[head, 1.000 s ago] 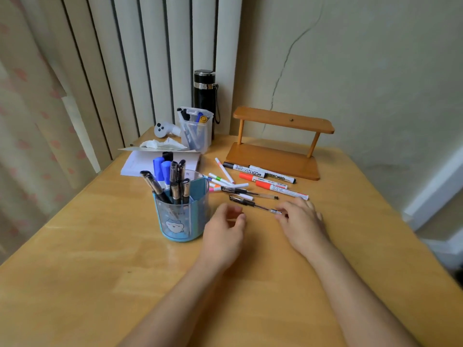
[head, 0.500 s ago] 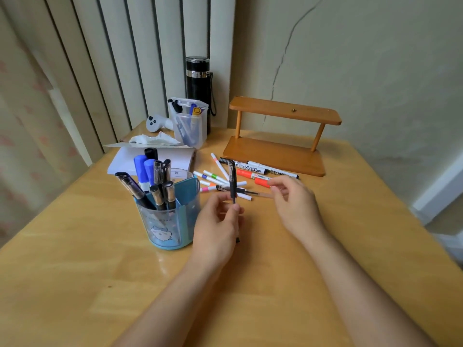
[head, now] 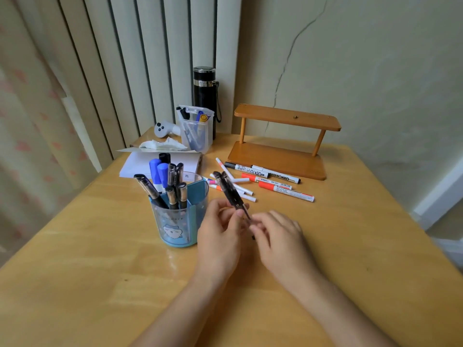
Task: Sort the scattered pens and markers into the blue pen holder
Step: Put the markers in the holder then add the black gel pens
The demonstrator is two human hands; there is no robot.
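Evidently pinched two black pens (head: 229, 190), caps up, in the left grip (head: 223, 229) just right of the blue holder (head: 175, 221); steadied their tips in the right grip (head: 278, 236), probably to bundle them for one drop.

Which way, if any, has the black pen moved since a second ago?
Yes. The black pen rose off the table and slightly left, toward the blue pen holder, gripped by the left hand.

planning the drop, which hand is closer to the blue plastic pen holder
Left. The left hand is close beside the blue plastic pen holder, off its right wall, gripping black pens. The right hand is farther right, beyond the left hand, pinching the pens' lower end.
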